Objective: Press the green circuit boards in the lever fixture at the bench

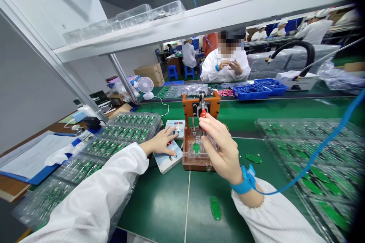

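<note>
My right hand [221, 146], with a blue wrist strap, is closed around the red-tipped lever [203, 114] of an orange and brown test fixture [186, 163]. A small green circuit board [196, 147] sits in the fixture's clear nest. My left hand [164, 142] lies with fingers spread over a white meter box [168, 163] that has a red digital display. A second white box [176, 127] with a display stands behind it. One loose green board [215, 208] rests on the bench in front of the fixture, and another loose board [253, 158] is to its right.
Clear trays [128, 125] of green boards are at my left, and more trays [273, 129] of boards at my right. A blue cord [319, 155] runs from my right wrist. Across the bench sit blue bins [252, 91], a small fan [145, 86] and a co-worker [225, 64].
</note>
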Demonstrator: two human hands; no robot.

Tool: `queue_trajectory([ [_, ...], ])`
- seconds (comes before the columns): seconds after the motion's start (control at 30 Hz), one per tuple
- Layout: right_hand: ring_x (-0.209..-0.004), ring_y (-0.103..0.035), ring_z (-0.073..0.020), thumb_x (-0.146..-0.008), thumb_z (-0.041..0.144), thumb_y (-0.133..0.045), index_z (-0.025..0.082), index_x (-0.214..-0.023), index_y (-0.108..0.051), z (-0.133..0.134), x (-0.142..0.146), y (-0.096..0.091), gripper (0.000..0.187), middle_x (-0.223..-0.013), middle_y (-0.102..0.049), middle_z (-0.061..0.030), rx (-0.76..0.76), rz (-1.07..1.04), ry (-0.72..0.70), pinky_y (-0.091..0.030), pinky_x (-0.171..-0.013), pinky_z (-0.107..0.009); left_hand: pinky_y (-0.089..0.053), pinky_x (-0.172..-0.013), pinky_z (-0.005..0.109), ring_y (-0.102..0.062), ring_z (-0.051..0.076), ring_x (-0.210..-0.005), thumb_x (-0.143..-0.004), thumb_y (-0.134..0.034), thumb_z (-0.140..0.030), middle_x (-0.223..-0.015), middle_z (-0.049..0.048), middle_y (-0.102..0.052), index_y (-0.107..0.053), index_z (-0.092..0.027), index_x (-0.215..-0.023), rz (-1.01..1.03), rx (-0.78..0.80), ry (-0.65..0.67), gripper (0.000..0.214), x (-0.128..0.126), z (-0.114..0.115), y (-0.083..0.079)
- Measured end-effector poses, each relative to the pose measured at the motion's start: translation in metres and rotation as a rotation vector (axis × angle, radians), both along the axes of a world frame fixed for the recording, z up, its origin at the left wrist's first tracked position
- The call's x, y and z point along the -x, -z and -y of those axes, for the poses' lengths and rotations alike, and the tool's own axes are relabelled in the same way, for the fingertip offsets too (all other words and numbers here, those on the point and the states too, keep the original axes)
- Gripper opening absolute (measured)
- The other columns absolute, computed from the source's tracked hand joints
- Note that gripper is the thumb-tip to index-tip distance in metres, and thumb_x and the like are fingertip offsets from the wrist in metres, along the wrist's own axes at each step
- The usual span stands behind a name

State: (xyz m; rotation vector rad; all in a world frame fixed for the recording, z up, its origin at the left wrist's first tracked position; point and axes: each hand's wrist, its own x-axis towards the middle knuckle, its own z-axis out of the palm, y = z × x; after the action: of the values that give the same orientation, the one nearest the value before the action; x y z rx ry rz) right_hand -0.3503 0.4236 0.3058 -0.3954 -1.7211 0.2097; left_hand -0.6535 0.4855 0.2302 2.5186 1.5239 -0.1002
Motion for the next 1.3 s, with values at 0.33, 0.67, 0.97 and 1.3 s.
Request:
queue_trajectory([
  [0.33, -0.142, -0.052, -0.0289, -0.098, 0.006, -0.053, 0.032, -0.150, -0.052, -0.001, 0.000, -0.001, 0.058, -0.143, -0.063, -0.0057, -0.026, 0.004, 0.011, -0.052, -0.113, -0.053, -0.009, -0.126, 0.062, 0.005, 0.046, -0.157, -0.069, -0.067, -0.088, -0.171, 0.0158, -0.003, -0.029, -0.019, -0.163, -0.046, 0.076, -0.070, 0.123, 0.020, 0.008, -0.006],
  [0.67, -0.142, -0.052, -0.0289, -0.097, 0.005, -0.053, 0.032, -0.150, -0.051, -0.002, 0.000, 0.000, 0.059, -0.144, -0.063, -0.0057, -0.032, 0.008, 0.007, -0.052, -0.114, -0.054, -0.012, -0.125, 0.062, 0.003, 0.046, -0.156, -0.067, -0.069, -0.089, -0.170, 0.0182, -0.004, -0.028, -0.020, -0.164, -0.043, 0.094, -0.050, 0.125, 0.019, 0.005, -0.006],
  [0.97, -0.143, -0.052, -0.0280, -0.097, 0.005, -0.053, 0.031, -0.148, -0.053, -0.001, 0.000, -0.002, 0.058, -0.143, -0.063, -0.0062, -0.028, 0.009, 0.013, -0.052, -0.114, -0.051, -0.011, -0.125, 0.062, 0.005, 0.046, -0.156, -0.068, -0.069, -0.088, -0.170, 0.0194, 0.000, -0.027, -0.019, -0.164, -0.073, 0.108, -0.037, 0.125, 0.017, 0.005, -0.010],
  [1.3, -0.138, -0.057, -0.0220, -0.097, 0.007, -0.049, 0.028, -0.143, -0.056, 0.001, 0.001, -0.010, 0.051, -0.137, -0.068, -0.0064, -0.048, -0.015, 0.025, -0.051, -0.115, -0.044, -0.022, -0.123, 0.064, -0.007, 0.047, -0.155, -0.063, -0.072, -0.087, -0.168, 0.0175, -0.011, -0.037, -0.023, -0.160, -0.134, 0.006, -0.038, 0.122, 0.021, 0.001, -0.001],
])
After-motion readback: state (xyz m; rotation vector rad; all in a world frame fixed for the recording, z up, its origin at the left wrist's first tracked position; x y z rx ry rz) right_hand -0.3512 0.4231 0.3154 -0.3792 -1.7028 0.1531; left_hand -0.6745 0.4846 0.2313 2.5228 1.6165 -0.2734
